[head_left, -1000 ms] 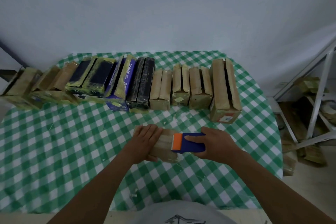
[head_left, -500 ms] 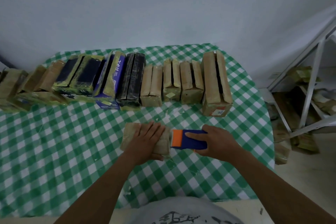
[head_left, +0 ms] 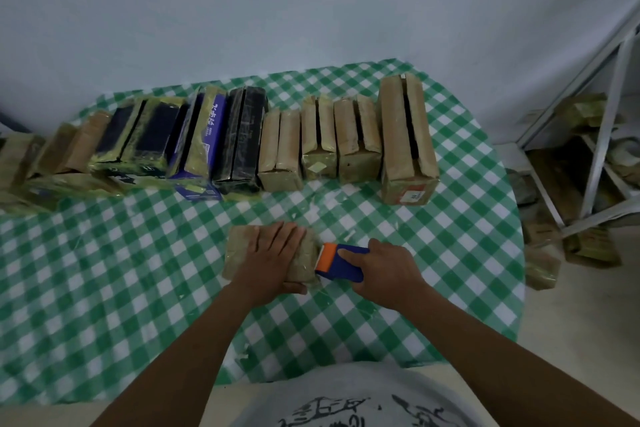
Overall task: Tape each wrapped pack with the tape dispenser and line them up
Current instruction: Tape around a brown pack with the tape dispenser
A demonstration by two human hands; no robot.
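A brown wrapped pack lies flat on the green checked tablecloth in front of me. My left hand presses down on its top with fingers spread flat and the thumb at its near edge. My right hand grips a blue tape dispenser whose orange head touches the pack's right end. A row of several taped packs stands along the back of the table, brown, black and blue ones side by side.
The table's rounded right edge drops to a pale floor. A metal rack with more brown packs stands to the right. One loose pack lies on the floor by the table. A white wall runs behind the row.
The dispenser has slid right, from the top of the pack to its right end. My left hand stays pressed on the pack. The camera view has shifted right and down.
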